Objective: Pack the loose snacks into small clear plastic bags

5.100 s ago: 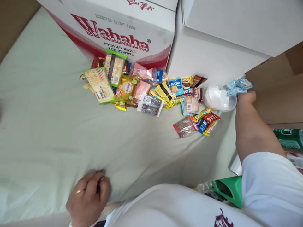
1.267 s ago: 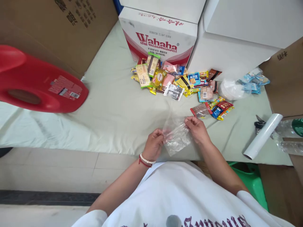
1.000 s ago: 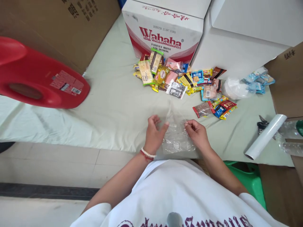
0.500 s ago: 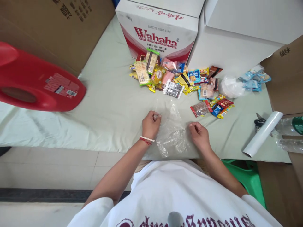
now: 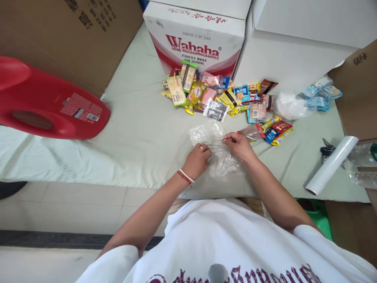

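Observation:
A crumpled clear plastic bag lies on the cloth-covered table in front of me. My left hand, with a ring and two bracelets at the wrist, has its fingers closed on the bag's left side. Opposite it, my right hand pinches the film near the upper right edge. Part of the bag spreads out flat beyond my fingers, and the rest bunches up nearer my body. Just past the right hand lies a brown snack packet with red ends.
A heap of wrapped snacks rests against a Wahaha box. White plastic bowls and blue packets sit to the right. A film roll, scissors and bottles lie nearer. A red jug stands left.
My right hand has moved left and away from me onto the bag and now pinches it. The left hand has shifted slightly right. The bag is more bunched, with its far part folded over.

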`<state>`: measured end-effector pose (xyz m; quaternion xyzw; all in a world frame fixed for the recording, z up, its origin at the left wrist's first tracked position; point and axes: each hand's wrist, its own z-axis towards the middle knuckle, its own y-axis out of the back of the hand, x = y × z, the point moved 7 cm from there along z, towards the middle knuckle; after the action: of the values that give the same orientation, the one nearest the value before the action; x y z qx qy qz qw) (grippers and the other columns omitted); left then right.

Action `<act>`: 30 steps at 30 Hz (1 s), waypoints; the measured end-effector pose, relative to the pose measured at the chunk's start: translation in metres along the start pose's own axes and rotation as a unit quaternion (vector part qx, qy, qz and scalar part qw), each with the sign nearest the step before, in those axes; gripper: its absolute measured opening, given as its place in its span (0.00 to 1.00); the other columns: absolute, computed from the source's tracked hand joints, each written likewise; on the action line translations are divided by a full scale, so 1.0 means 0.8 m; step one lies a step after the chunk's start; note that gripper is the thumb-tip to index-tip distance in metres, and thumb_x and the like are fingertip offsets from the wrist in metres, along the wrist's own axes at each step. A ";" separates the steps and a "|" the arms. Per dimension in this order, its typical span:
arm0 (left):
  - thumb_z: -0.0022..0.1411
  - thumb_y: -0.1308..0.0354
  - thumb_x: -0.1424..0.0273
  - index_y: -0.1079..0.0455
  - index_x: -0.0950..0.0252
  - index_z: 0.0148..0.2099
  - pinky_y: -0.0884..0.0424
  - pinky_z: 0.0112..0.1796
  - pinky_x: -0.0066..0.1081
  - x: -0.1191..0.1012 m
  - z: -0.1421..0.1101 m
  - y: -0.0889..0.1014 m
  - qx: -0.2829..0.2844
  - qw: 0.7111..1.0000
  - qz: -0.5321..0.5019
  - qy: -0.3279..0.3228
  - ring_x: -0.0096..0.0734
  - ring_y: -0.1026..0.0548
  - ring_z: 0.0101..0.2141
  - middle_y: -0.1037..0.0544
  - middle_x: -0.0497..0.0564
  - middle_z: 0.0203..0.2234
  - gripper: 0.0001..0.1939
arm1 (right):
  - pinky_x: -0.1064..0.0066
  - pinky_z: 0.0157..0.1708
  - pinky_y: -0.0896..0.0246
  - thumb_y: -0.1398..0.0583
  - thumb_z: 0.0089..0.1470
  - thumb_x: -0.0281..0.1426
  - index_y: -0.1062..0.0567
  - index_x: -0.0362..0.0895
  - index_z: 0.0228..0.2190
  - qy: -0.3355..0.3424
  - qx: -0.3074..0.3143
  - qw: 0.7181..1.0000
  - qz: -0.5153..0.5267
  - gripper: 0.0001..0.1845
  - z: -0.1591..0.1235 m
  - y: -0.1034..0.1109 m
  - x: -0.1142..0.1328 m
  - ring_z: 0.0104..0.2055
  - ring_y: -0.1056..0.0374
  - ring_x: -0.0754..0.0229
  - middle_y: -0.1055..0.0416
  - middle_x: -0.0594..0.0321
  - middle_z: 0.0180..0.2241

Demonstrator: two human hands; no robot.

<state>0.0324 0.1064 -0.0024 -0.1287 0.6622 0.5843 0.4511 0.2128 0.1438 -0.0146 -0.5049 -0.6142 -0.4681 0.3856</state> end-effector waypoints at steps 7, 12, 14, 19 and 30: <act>0.60 0.37 0.62 0.32 0.61 0.34 0.29 0.38 0.31 0.000 0.010 0.009 -0.110 0.929 -0.312 0.167 0.31 0.26 0.34 0.26 0.48 0.31 0.10 | 0.73 0.17 0.62 0.32 0.44 0.47 0.20 0.44 0.34 -0.065 0.015 0.991 0.112 0.21 -0.030 -0.015 0.008 0.16 0.54 0.71 0.27 0.66 0.24; 0.52 0.29 0.60 0.32 0.63 0.33 0.28 0.45 0.33 -0.020 0.022 -0.004 -0.115 0.890 -0.405 0.173 0.34 0.23 0.39 0.21 0.50 0.34 0.17 | 0.73 0.21 0.54 0.35 0.49 0.44 0.19 0.44 0.33 -0.002 -0.008 0.999 0.052 0.16 -0.047 -0.018 0.030 0.21 0.45 0.68 0.27 0.65 0.25; 0.53 0.30 0.60 0.31 0.64 0.31 0.29 0.49 0.36 -0.017 0.020 -0.007 -0.125 0.871 -0.442 0.175 0.35 0.22 0.42 0.19 0.52 0.38 0.15 | 0.73 0.21 0.53 0.35 0.51 0.44 0.19 0.45 0.34 0.015 -0.042 0.998 0.040 0.16 -0.051 -0.011 0.036 0.21 0.45 0.67 0.25 0.64 0.27; 0.51 0.27 0.57 0.32 0.63 0.33 0.26 0.49 0.39 0.001 0.004 -0.002 -0.178 0.793 -0.539 0.221 0.37 0.22 0.45 0.18 0.54 0.41 0.19 | 0.72 0.19 0.58 0.34 0.50 0.44 0.22 0.46 0.37 -0.007 -0.111 0.989 0.099 0.17 -0.061 0.009 0.034 0.18 0.52 0.69 0.21 0.62 0.33; 0.52 0.27 0.53 0.32 0.62 0.35 0.25 0.49 0.38 -0.022 0.004 -0.011 -0.172 0.788 -0.552 0.210 0.35 0.19 0.43 0.18 0.51 0.38 0.23 | 0.72 0.20 0.52 0.33 0.50 0.44 0.22 0.46 0.37 0.008 -0.118 0.988 0.098 0.17 -0.081 -0.004 0.039 0.21 0.45 0.67 0.24 0.63 0.28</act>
<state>0.0498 0.1006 0.0056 -0.6675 0.4447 0.2985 0.5173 0.2040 0.0897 0.0318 -0.6009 -0.4992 -0.5015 0.3718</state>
